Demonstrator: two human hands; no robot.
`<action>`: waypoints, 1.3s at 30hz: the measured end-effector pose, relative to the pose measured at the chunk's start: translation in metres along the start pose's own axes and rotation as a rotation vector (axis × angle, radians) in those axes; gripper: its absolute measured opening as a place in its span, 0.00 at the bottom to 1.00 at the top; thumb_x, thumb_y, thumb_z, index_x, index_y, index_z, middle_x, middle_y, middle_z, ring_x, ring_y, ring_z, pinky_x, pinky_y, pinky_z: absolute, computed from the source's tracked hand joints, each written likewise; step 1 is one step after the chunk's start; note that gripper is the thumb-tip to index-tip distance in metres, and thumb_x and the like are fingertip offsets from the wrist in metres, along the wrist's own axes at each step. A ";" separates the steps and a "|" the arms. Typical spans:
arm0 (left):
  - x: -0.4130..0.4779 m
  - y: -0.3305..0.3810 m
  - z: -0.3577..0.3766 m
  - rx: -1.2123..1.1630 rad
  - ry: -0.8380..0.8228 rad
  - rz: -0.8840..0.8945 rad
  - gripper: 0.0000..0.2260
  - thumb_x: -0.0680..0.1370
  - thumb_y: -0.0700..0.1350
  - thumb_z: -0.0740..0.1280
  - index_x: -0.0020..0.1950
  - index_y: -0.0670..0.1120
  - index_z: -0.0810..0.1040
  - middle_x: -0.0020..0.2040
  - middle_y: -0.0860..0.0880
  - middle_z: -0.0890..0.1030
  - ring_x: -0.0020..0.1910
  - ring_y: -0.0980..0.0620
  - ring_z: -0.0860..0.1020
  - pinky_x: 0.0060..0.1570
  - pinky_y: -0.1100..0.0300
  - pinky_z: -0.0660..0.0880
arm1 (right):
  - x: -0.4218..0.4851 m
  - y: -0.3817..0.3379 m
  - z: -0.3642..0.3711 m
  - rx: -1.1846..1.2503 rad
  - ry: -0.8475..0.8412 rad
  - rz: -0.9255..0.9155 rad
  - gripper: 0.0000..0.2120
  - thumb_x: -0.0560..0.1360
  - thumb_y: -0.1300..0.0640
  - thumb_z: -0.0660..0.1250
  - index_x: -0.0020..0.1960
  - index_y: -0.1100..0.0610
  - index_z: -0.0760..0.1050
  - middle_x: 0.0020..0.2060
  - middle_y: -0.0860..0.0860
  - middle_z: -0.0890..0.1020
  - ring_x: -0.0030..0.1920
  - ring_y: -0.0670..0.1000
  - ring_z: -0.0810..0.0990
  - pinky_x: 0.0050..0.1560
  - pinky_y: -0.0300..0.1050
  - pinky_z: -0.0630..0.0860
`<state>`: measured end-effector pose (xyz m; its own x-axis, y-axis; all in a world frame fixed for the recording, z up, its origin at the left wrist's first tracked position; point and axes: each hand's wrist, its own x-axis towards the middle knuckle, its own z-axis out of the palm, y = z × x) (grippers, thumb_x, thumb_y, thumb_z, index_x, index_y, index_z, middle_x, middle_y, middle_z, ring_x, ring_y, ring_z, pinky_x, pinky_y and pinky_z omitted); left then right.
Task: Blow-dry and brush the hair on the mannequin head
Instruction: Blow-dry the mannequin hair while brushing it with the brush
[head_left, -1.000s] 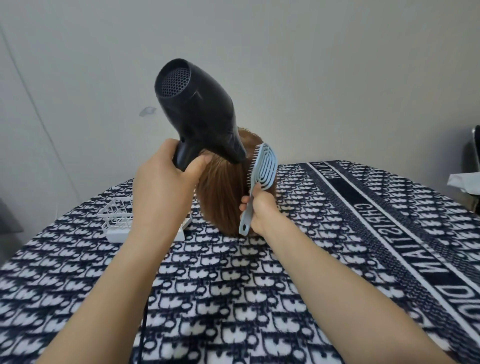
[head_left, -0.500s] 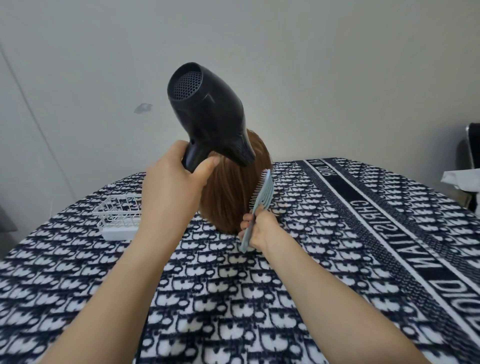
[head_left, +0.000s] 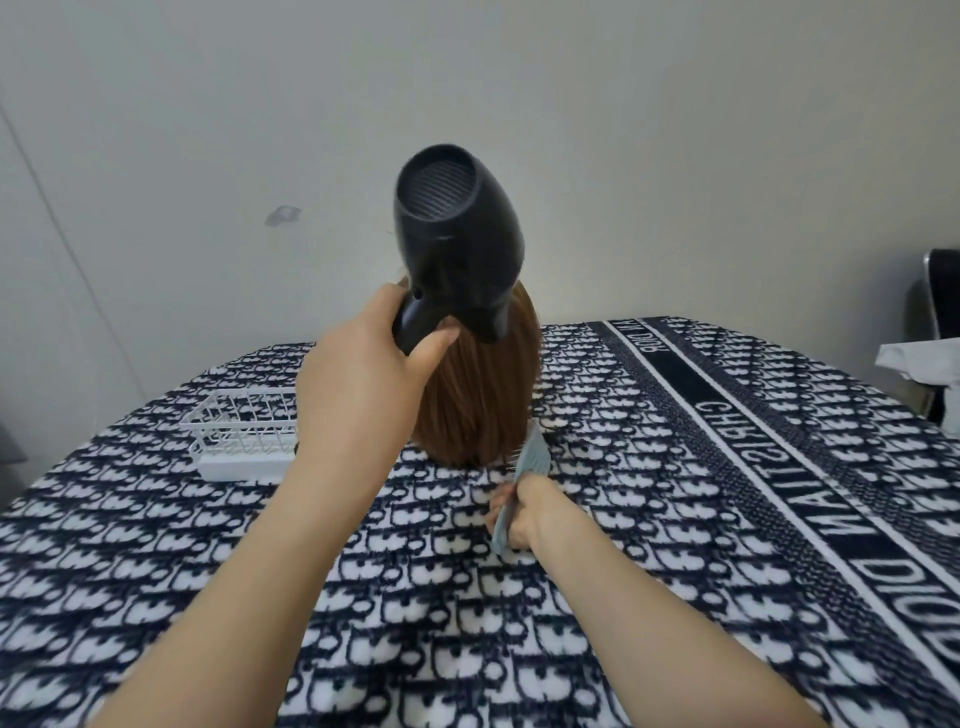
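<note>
Mannequin hair (head_left: 478, 395) between hands; left hand (head_left: 358, 384) grips hair dryer (head_left: 457, 234), right hand (head_left: 524, 512) grips blue brush (head_left: 530, 457); blanket (head_left: 675, 519) reads "CHRISTIAN DIOR".

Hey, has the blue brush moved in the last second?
Yes. Against the mannequin's hair, the brush has slid downward, from the upper part to the tips.

Obstacles: mannequin hair (head_left: 483, 395) upright mid-cloth; hair dryer (head_left: 457, 244) over its crown; brush (head_left: 530, 456) at its lower right fringe; white wire basket (head_left: 244, 434) near its left. Passage: broad patterned cloth (head_left: 675, 545) to the right and front of hair
</note>
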<state>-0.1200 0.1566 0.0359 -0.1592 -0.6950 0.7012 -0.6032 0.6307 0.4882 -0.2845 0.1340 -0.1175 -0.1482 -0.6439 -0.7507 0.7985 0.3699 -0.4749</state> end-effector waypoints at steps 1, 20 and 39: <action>-0.001 0.001 0.001 0.019 0.005 0.019 0.09 0.78 0.60 0.70 0.52 0.57 0.76 0.31 0.58 0.73 0.33 0.50 0.74 0.31 0.55 0.63 | -0.001 -0.001 0.000 -0.007 0.029 -0.033 0.21 0.84 0.54 0.52 0.33 0.58 0.67 0.24 0.52 0.65 0.24 0.49 0.60 0.25 0.46 0.61; -0.007 -0.006 -0.009 -0.025 0.011 -0.034 0.12 0.78 0.59 0.70 0.45 0.54 0.71 0.33 0.55 0.75 0.35 0.46 0.75 0.32 0.53 0.64 | -0.013 -0.010 -0.012 0.041 0.146 -0.142 0.15 0.84 0.62 0.52 0.39 0.59 0.68 0.32 0.57 0.65 0.29 0.55 0.60 0.42 0.48 0.67; -0.015 -0.019 -0.043 0.006 0.022 -0.150 0.13 0.78 0.61 0.69 0.47 0.53 0.74 0.35 0.51 0.80 0.35 0.44 0.81 0.36 0.48 0.77 | -0.039 -0.022 -0.009 -0.396 0.123 -1.157 0.21 0.79 0.39 0.58 0.38 0.55 0.68 0.30 0.51 0.72 0.27 0.50 0.68 0.29 0.46 0.66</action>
<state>-0.0732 0.1697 0.0386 -0.0501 -0.7736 0.6317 -0.6237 0.5183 0.5852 -0.3017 0.1566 -0.0817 -0.7227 -0.6680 0.1776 -0.0695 -0.1855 -0.9802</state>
